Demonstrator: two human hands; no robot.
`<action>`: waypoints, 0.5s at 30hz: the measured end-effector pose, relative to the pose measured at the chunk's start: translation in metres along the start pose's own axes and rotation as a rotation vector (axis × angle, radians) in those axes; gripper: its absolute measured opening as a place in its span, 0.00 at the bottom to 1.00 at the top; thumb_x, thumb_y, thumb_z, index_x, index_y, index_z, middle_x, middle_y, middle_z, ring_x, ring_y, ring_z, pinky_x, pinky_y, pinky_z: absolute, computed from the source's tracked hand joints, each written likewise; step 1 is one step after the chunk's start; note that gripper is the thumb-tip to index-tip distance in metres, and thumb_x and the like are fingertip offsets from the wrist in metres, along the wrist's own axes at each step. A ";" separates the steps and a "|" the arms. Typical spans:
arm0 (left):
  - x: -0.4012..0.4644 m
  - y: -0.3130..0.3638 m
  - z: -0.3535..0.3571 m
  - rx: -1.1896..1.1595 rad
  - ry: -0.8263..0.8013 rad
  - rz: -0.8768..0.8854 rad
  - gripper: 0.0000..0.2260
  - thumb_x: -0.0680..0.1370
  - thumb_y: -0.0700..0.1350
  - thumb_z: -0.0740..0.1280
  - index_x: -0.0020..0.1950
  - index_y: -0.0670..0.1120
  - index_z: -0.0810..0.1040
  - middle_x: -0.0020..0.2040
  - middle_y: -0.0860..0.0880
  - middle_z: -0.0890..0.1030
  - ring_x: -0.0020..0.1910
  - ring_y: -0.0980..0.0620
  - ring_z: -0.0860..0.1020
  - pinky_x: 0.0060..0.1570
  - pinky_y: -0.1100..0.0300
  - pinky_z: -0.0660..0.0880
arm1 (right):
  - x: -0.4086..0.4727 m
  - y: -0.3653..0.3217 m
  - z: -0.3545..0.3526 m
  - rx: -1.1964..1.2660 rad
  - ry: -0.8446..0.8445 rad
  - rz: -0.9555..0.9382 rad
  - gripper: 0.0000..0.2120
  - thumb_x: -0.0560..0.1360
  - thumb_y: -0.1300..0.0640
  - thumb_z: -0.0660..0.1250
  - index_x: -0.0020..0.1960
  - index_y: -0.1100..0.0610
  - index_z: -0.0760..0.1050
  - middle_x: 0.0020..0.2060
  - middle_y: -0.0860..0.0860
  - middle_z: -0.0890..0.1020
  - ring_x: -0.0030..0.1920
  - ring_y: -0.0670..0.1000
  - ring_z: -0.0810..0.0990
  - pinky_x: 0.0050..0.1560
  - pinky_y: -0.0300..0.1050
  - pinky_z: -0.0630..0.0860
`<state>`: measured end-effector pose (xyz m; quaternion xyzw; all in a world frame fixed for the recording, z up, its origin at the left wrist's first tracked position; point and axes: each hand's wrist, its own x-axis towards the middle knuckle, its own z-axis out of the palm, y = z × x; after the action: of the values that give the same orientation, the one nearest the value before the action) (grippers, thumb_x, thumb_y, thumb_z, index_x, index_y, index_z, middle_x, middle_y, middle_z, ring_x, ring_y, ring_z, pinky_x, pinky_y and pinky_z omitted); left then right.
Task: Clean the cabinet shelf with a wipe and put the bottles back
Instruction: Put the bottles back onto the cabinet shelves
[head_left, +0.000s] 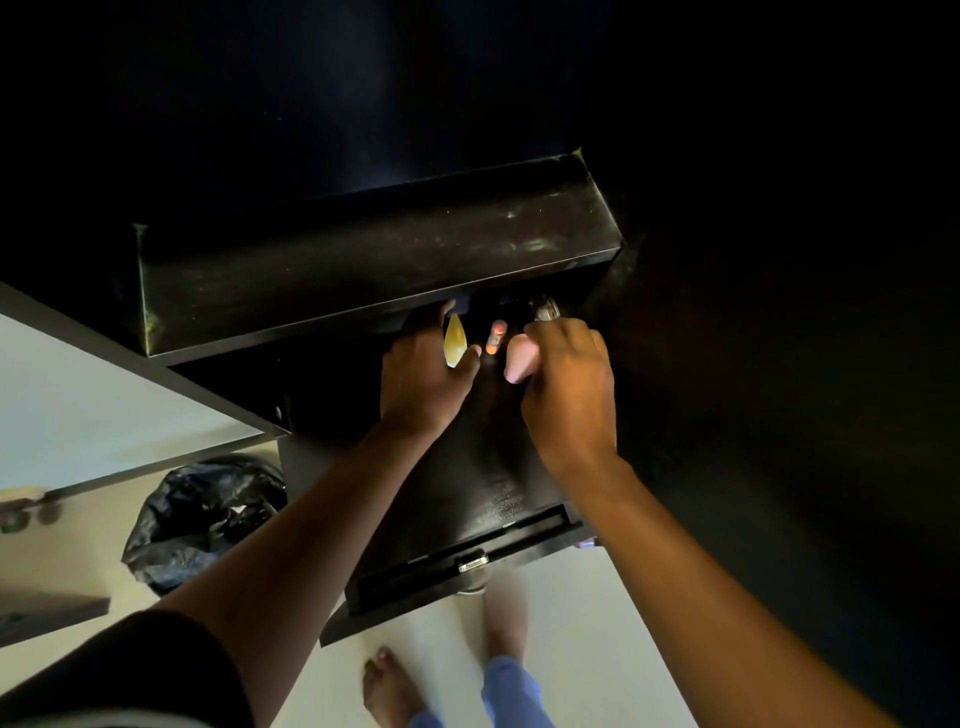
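Both my hands reach into a black cabinet, under a dusty black shelf (374, 260). My left hand (423, 371) grips a yellow bottle (454, 345), fingers and thumb curled round it. My right hand (566, 384) holds a pale pink bottle (519, 358), with a clear glass bottle (544, 309) just above its knuckles. Between the hands stands a small orange-tipped bottle (496, 338). The lower shelf they stand on is dark and mostly hidden. No wipe is visible.
A black fold-down cabinet door (467, 566) with a metal latch juts toward me below my arms. A bin lined with a black bag (202, 519) sits on the pale floor at left. A white surface with a dark edge (104, 395) lies left. My bare feet stand below.
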<state>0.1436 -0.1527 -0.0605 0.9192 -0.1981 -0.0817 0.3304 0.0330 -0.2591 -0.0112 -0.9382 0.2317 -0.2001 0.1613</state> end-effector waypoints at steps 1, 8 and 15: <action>0.000 0.000 0.001 0.008 0.009 0.015 0.28 0.78 0.53 0.74 0.77 0.51 0.73 0.68 0.45 0.82 0.66 0.42 0.81 0.61 0.51 0.77 | -0.003 0.000 -0.001 0.008 0.005 -0.006 0.21 0.60 0.79 0.71 0.48 0.61 0.81 0.45 0.58 0.82 0.46 0.61 0.80 0.47 0.54 0.80; 0.005 -0.001 0.001 0.050 0.010 0.058 0.27 0.79 0.52 0.73 0.77 0.53 0.72 0.62 0.44 0.84 0.59 0.42 0.84 0.56 0.49 0.81 | -0.011 0.003 0.000 -0.004 -0.053 0.034 0.24 0.61 0.80 0.73 0.52 0.60 0.81 0.50 0.57 0.82 0.50 0.59 0.80 0.50 0.42 0.73; 0.004 -0.004 0.001 0.051 -0.003 0.061 0.26 0.79 0.50 0.73 0.77 0.54 0.72 0.61 0.44 0.85 0.58 0.43 0.84 0.57 0.50 0.80 | -0.011 0.001 -0.002 -0.014 -0.041 0.027 0.23 0.61 0.79 0.74 0.51 0.60 0.81 0.49 0.56 0.82 0.50 0.58 0.80 0.49 0.38 0.69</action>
<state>0.1481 -0.1522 -0.0633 0.9208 -0.2285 -0.0679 0.3087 0.0226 -0.2550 -0.0134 -0.9400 0.2426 -0.1768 0.1621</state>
